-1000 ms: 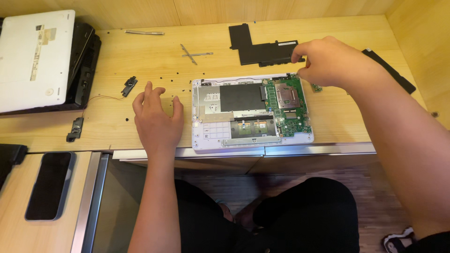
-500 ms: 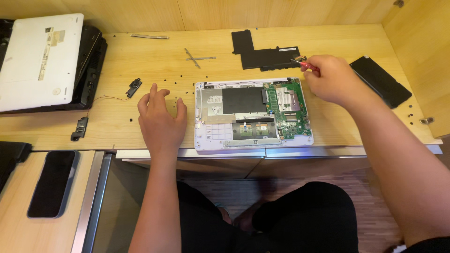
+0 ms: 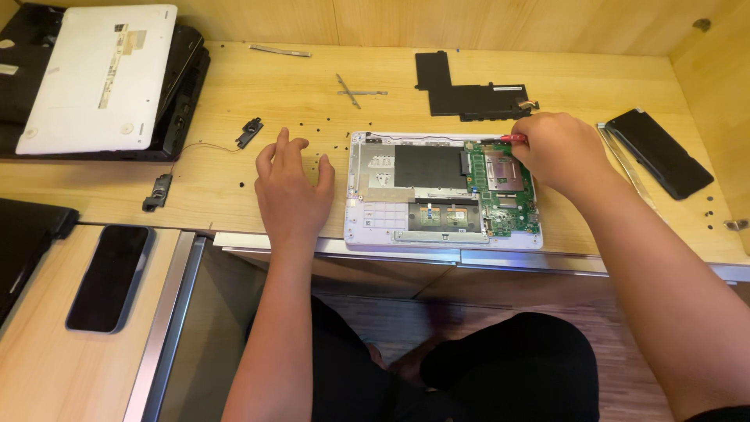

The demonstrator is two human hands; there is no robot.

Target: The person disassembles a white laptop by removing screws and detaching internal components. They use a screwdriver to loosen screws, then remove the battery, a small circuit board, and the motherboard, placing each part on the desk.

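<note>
Wooden surface [image 3: 234,180], spanning the view, carrying all parts. Opened white laptop base [image 3: 375,230], cover removed, lying near the front edge of the surface; taken below as the landmark. White laptop lid [image 3: 94,74] stacked on black units, well apart from the base, far to its left rear. Black flat battery pack [image 3: 461,90] just behind the base, toward its right rear. Black slab [image 3: 660,152] lying at an angle, well to the right of the base. Dark phone [image 3: 109,277] face up on a lower shelf, well to the left front of the base. Green circuit board [image 3: 508,203] seated in the right part of the base. Left hand [image 3: 293,187] flat on the surface just beside the left edge of the base, open, fingers spread, holding nothing. Right hand [image 3: 558,152] over the right rear corner of the base, closed around a red-handled tool [image 3: 512,138]; only the red end visible, tip pointing left above the board. Two small black speaker modules [image 3: 250,133] left of the base, joined by a thin wire. Small black screws [image 3: 320,141] scattered on the surface between the left hand and the battery pack.
</note>
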